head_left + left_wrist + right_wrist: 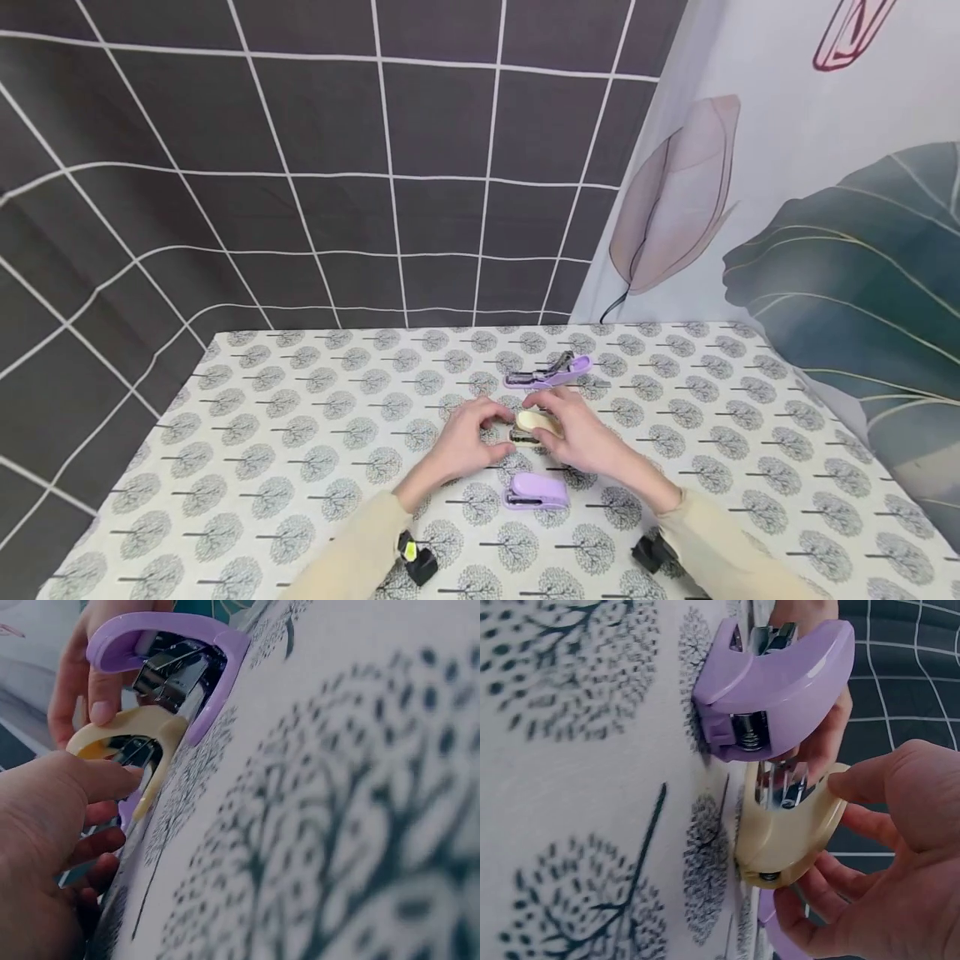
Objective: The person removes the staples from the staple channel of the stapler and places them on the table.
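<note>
A cream stapler (pixel 537 423) sits on the cloth, with the right hand (pixel 581 429) holding it between thumb and fingers at its back end. In the right wrist view, the right thumb lies against the top of the cream stapler (pixel 784 832). The left hand (pixel 465 440) is at the stapler's front end, fingers loosely curved and thumb beside it; whether it touches is unclear. Nearer the person lies a lilac stapler (pixel 537 491), its top over its base. Beyond the hands, another lilac stapler (pixel 551 375) lies swung open, its metal part raised.
A white tablecloth (pixel 322 450) with grey tree prints covers the table. Behind it hangs a dark curtain (pixel 435 125) with white grid lines. A pale curtain (pixel 675 250) with leaf prints hangs at the right.
</note>
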Motion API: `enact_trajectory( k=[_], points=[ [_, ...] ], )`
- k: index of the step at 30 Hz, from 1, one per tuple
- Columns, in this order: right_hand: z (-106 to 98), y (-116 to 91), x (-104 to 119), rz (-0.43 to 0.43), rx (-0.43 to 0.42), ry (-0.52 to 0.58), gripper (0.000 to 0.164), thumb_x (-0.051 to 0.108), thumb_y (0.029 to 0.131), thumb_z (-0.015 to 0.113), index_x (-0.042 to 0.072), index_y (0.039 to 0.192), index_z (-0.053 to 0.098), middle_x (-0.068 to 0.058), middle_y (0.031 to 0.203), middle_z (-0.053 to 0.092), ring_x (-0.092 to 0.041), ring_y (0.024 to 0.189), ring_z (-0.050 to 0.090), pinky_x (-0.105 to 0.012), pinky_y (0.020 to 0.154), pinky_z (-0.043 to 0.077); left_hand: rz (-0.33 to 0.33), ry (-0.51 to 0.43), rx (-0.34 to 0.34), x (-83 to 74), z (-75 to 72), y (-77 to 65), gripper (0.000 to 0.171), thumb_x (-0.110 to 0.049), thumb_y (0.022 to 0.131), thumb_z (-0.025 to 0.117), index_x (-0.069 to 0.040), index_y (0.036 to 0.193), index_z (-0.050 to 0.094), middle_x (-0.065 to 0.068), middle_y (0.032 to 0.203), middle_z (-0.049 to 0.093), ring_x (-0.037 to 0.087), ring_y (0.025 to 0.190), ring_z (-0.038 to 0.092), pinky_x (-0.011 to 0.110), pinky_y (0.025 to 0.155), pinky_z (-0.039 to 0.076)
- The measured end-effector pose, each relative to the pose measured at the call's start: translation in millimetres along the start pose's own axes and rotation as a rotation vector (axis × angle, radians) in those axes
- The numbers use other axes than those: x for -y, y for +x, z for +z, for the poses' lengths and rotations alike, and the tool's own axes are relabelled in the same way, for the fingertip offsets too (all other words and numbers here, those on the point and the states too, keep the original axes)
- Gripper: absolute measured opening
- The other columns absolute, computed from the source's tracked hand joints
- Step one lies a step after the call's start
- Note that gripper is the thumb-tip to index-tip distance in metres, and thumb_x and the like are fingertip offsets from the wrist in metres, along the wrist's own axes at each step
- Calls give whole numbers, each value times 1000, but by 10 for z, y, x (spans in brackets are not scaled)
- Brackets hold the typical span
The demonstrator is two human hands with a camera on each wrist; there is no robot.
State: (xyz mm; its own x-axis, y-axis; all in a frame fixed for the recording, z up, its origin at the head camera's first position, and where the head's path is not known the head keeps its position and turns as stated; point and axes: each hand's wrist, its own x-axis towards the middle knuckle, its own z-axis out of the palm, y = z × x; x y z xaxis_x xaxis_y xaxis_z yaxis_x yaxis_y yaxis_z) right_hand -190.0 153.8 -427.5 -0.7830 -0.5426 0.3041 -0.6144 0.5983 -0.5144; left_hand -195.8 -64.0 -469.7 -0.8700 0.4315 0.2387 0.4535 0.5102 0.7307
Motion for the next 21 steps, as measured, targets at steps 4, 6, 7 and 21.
enact_trajectory(
  k=[4,6,7,21],
  points=[
    [0,22,32,-9,35,-29,31,-4,82,72,8,110,66,-8,103,61,-22,88,55,-38,75,49,9,25,-29,-1,78,7,35,-16,74,87,-13,106,71,-7,93,64,11,84,53,34,82,42],
    [-2,28,41,-13,44,-44,31,-5,82,72,8,110,66,-6,101,61,-20,87,55,-38,76,49,11,26,-39,3,106,9,32,-14,75,86,-13,103,72,-8,90,63,11,82,52,35,82,41],
    [-3,28,44,-18,46,-51,31,-5,82,72,8,110,66,-5,100,61,-20,87,55,-38,76,49,12,23,-43,2,115,10,30,-13,75,86,-12,102,72,-8,89,63,11,82,52,35,82,41],
    [-1,35,55,-54,69,-107,36,-6,82,72,6,115,64,-8,104,63,-21,86,58,-41,77,52,14,47,-55,-49,111,31,22,-10,77,84,-9,97,73,-5,84,63,11,77,52,33,78,40]
  ],
)
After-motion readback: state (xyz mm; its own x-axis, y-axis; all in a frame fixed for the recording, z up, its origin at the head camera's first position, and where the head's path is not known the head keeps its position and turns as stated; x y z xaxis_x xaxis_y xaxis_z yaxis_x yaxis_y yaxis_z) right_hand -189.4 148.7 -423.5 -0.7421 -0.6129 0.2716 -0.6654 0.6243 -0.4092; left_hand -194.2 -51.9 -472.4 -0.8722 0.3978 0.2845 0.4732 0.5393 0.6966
